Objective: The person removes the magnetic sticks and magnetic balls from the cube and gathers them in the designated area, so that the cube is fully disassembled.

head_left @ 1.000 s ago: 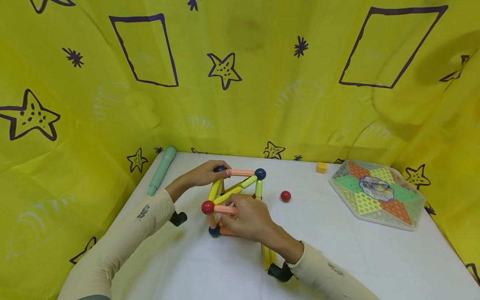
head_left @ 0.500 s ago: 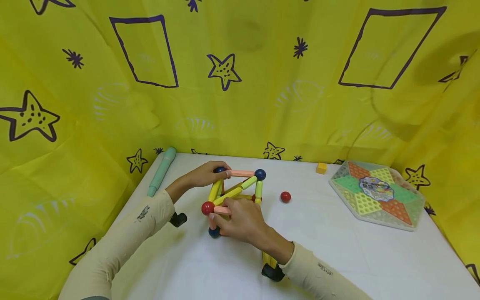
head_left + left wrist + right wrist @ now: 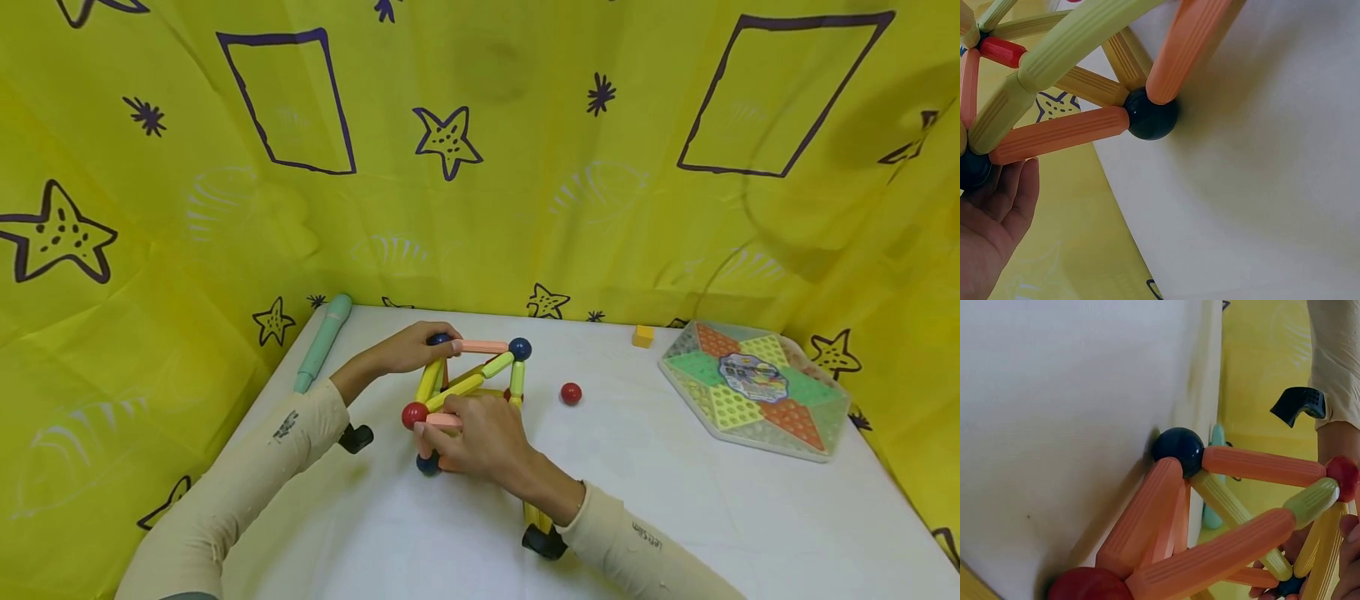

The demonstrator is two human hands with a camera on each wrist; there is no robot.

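A magnetic construction frame of ribbed rods and balls stands on the white table (image 3: 600,500). At its back left top corner my left hand (image 3: 416,346) holds a dark blue ball (image 3: 971,170), fingers bent round it. My right hand (image 3: 487,437) pinches a pink rod (image 3: 444,421) beside the red ball (image 3: 415,415) at the near top corner. From that red ball a yellow rod (image 3: 457,390) and a light green rod (image 3: 497,364) slope to the blue ball (image 3: 520,348) at back right. Below, another blue ball (image 3: 1179,452) rests on the table; my right hand hides part of the lower frame.
A loose red ball (image 3: 571,393) lies right of the frame, with a small yellow block (image 3: 642,336) behind. A hexagonal game box (image 3: 753,390) lies at far right, a mint-green tube (image 3: 324,342) at back left. Yellow rods (image 3: 536,518) lie under my right wrist. Patterned yellow cloth (image 3: 510,208) surrounds the table.
My right hand has shifted left along the pink rod, closer to the red ball, then barely moved. My left hand stays on the blue ball.
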